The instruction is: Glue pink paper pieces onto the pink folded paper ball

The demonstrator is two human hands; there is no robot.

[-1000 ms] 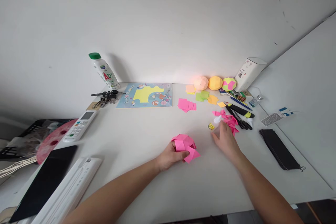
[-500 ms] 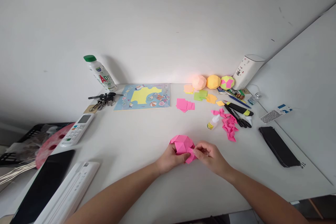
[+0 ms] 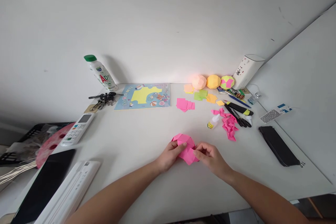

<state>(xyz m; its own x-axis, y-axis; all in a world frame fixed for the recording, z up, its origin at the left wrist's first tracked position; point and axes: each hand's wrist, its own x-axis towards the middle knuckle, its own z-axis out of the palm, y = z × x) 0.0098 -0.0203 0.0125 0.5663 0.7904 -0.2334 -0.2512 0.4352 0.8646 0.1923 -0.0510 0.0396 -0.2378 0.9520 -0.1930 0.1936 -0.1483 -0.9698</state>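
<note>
A partly rounded pink folded-paper ball [image 3: 187,143] is held between my hands above the table. My left hand [image 3: 168,156] grips its left side, with the thumb pressed on the front face. At its right edge, my right hand [image 3: 210,157] pinches a pink paper flap between thumb and fingers. Beyond my right hand lie a small glue bottle [image 3: 213,122] with a white tip and a heap of folded pink paper pieces [image 3: 230,126]. Flat pink paper squares [image 3: 185,104] rest farther back.
Finished paper balls [image 3: 213,81] line the wall. Scissors [image 3: 238,116], a cutter [image 3: 239,108] and a black pouch [image 3: 279,146] lie on the right. At left are a bottle [image 3: 101,73], a picture book [image 3: 143,96], keys [image 3: 105,100], a remote [image 3: 78,129] and a tablet [image 3: 43,185].
My left thumb has moved up from the lower edge onto the front of the pink paper ball, which has turned slightly. My right hand keeps its pinch at the right edge.
</note>
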